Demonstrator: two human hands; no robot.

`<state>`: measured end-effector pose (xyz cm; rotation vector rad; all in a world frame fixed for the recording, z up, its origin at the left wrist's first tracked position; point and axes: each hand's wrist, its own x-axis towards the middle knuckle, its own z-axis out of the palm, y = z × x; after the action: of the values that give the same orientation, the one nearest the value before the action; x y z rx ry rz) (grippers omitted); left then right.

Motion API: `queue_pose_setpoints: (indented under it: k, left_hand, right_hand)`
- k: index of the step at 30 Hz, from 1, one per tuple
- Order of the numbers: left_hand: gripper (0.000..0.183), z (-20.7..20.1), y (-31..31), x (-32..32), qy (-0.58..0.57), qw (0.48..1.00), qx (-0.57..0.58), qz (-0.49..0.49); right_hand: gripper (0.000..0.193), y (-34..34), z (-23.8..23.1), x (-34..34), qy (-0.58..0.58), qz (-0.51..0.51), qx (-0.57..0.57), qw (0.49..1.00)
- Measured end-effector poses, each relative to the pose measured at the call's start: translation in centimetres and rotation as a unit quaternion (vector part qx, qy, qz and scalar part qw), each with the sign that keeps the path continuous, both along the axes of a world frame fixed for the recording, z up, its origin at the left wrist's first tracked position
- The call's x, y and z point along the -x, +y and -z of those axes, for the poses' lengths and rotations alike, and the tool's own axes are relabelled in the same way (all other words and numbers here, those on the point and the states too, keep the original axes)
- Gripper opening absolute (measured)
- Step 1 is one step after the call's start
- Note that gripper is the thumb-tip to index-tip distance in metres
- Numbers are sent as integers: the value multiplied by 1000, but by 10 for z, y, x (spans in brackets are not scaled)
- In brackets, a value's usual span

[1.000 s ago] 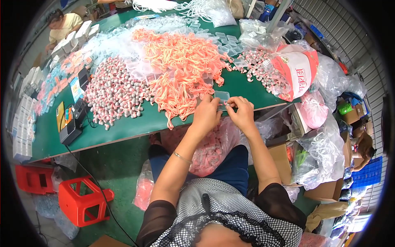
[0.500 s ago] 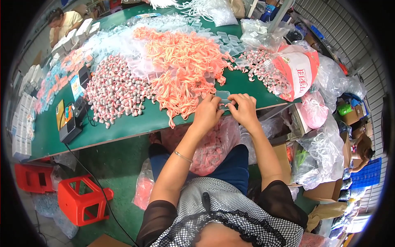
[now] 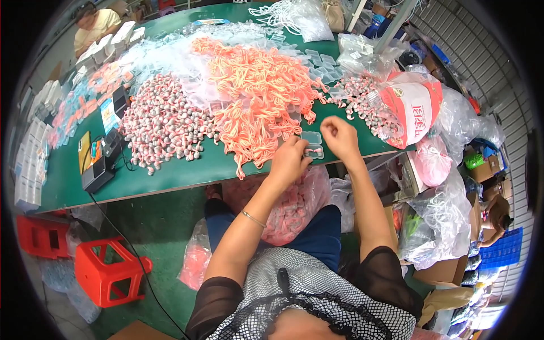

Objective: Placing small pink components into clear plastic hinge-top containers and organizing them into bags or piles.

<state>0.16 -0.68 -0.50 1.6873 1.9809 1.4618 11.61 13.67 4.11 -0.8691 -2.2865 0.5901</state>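
Observation:
My left hand (image 3: 289,161) is at the table's front edge, its fingers closed on the side of a small clear plastic box (image 3: 310,137). The box's lid lies folded back on the far side. In the near half sits a small pink-and-grey piece (image 3: 315,153), which looks like an earplug. My right hand (image 3: 341,137) is raised just right of the box, apart from it, with its fingers curled together. Whether anything is between those fingers is hidden. Left of the box spreads a heap of bundled orange cords (image 3: 255,85).
A pile of pink-and-grey pieces (image 3: 164,122) lies left of the cords, with more spilling from a red-and-white bag (image 3: 416,107) at right. Clear boxes (image 3: 323,65) are heaped behind. A black device (image 3: 99,173), red stools (image 3: 110,272) and a co-worker (image 3: 93,28) are at left.
My right hand has left the box and moved up and slightly right. The box now shows its lid folded back and a piece inside; my left hand stays on it.

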Motion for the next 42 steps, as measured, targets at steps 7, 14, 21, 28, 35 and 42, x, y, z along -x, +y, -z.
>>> queue_pose_setpoints:
  k: [7, 14, 21, 28, 35, 42]
  left_hand:
    - [37, 0, 2, 0, -8, 1000, 14, 17]
    - [37, 1, -3, 4, -8, 1000, 25, 10]
    - [50, -4, 1, 1, -22, 999, 24, -1]
    - [62, -9, 2, -2, -67, 997, 29, -30]
    - [49, -1, 2, 2, -16, 999, 43, -11]
    - [49, -2, 2, 1, -2, 1000, 19, -16]
  right_hand:
    - [25, 64, 47, 37, -20, 25, 34, 999]
    - [12, 49, 37, -14, 115, -33, 238, 964]
    - [17, 12, 23, -36, 145, -159, 290, 932]
    - [8, -3, 17, -25, 37, -198, 12, 980]
    - [12, -7, 19, -31, 12, -244, -86, 966]
    - [12, -7, 29, -34, 49, -193, -85, 976]
